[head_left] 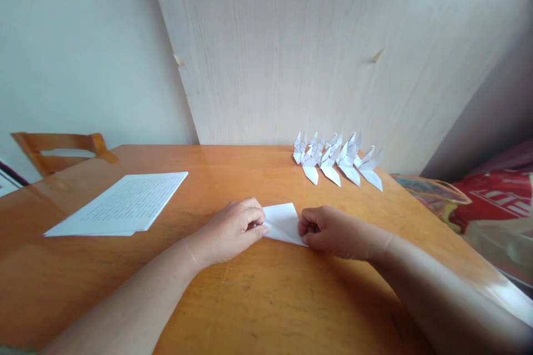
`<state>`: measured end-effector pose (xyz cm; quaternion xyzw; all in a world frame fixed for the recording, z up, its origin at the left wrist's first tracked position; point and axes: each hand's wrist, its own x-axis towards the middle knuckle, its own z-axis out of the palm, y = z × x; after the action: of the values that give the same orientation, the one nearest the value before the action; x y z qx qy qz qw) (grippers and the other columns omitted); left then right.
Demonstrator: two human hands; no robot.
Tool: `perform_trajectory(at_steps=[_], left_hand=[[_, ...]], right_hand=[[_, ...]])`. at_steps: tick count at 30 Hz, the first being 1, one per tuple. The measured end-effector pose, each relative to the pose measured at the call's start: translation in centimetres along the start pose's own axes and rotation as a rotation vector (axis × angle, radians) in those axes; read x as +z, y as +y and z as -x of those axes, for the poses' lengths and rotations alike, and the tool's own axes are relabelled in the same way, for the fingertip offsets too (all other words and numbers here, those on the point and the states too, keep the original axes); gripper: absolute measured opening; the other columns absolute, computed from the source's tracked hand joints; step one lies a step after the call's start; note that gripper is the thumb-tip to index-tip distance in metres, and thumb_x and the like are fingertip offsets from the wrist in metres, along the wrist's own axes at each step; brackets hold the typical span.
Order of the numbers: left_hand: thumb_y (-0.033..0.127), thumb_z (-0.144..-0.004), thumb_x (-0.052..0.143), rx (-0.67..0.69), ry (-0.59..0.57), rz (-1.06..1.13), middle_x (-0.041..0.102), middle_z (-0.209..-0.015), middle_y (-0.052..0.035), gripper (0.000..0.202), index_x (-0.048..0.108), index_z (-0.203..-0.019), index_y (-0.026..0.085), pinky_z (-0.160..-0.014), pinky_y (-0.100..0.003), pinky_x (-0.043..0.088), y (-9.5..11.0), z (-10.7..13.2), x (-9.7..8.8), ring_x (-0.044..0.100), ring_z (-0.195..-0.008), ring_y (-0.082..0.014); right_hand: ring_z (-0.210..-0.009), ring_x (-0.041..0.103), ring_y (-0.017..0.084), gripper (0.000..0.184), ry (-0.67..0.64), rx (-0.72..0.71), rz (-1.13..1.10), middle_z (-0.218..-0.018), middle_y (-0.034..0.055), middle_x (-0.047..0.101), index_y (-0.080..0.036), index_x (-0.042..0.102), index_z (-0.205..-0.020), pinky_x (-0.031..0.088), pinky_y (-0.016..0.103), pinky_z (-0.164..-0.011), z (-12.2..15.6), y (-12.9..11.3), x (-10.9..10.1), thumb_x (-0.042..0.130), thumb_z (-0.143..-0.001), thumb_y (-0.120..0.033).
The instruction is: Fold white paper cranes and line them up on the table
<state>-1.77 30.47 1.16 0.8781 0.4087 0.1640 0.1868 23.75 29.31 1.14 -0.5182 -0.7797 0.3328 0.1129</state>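
A small folded sheet of white paper (283, 221) lies on the wooden table between my two hands. My left hand (241, 227) pinches its left edge between thumb and fingers. At the paper's right corner, my right hand (325, 228) is closed, thumb against curled fingers, gripping the edge. A crease runs across the paper toward the right. The parts of the paper under my fingertips are hidden.
Several folded white paper cranes (339, 161) stand in rows at the table's back right. A stack of written sheets (125, 199) lies on the left of the table (233, 299). Beyond are a wooden chair (62, 144) and, off the right edge, a red bag (495, 199).
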Motion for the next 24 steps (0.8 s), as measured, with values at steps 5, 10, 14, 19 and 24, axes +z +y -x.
perform_trajectory(at_steps=[5, 10, 14, 19, 24], left_hand=[[0.028, -0.092, 0.054, -0.017, 0.007, 0.011, 0.056, -0.091, -0.0004, 0.026, 0.049, -0.069, 0.018, -0.069, -0.027, 0.041, -0.1, -0.1, 0.3, 0.054, -0.076, -0.0128], [0.025, -0.091, 0.054, -0.038, 0.01, 0.015, 0.056, -0.089, -0.0003, 0.022, 0.049, -0.07, 0.018, -0.068, -0.027, 0.041, 0.1, -0.3, 0.4, 0.054, -0.076, -0.013], [0.024, -0.089, 0.054, -0.044, 0.02, 0.014, 0.055, -0.087, -0.0003, 0.022, 0.048, -0.069, 0.018, -0.067, -0.026, 0.041, 0.0, -0.4, 0.7, 0.053, -0.074, -0.0129], [0.021, -0.086, 0.055, -0.041, 0.055, 0.014, 0.053, -0.084, -0.0002, 0.021, 0.046, -0.067, 0.018, -0.066, -0.026, 0.04, -0.3, -0.6, 1.1, 0.052, -0.074, -0.0131], [0.021, -0.086, 0.055, -0.029, 0.056, 0.02, 0.053, -0.084, -0.0004, 0.02, 0.047, -0.067, 0.018, -0.066, -0.026, 0.041, -0.3, -0.7, 1.1, 0.052, -0.074, -0.0133]], right_hand=[[-0.065, 0.055, 0.012, 0.016, -0.02, -0.012, 0.021, -0.074, -0.0019, 0.066, -0.019, 0.064, -0.08, 0.036, 0.021, -0.053, 0.0, 0.1, -0.2, 0.055, -0.069, -0.012], [-0.066, 0.056, 0.012, 0.017, -0.047, 0.008, 0.023, -0.075, -0.0019, 0.066, -0.02, 0.064, -0.08, 0.036, 0.022, -0.054, 0.0, -0.1, -0.5, 0.055, -0.068, -0.012], [-0.066, 0.056, 0.012, 0.019, -0.06, 0.024, 0.027, -0.076, -0.0016, 0.067, -0.02, 0.065, -0.081, 0.036, 0.022, -0.053, 0.0, -0.4, -0.6, 0.055, -0.067, -0.012], [-0.067, 0.056, 0.013, 0.019, -0.074, 0.029, 0.015, -0.077, -0.0011, 0.066, -0.02, 0.065, -0.083, 0.037, 0.021, -0.053, -0.1, -0.4, -0.7, 0.057, -0.067, -0.013], [-0.067, 0.055, 0.013, 0.017, -0.085, 0.034, 0.003, -0.076, -0.0005, 0.065, -0.019, 0.065, -0.083, 0.036, 0.021, -0.053, -0.1, -0.3, -0.9, 0.058, -0.069, -0.014]])
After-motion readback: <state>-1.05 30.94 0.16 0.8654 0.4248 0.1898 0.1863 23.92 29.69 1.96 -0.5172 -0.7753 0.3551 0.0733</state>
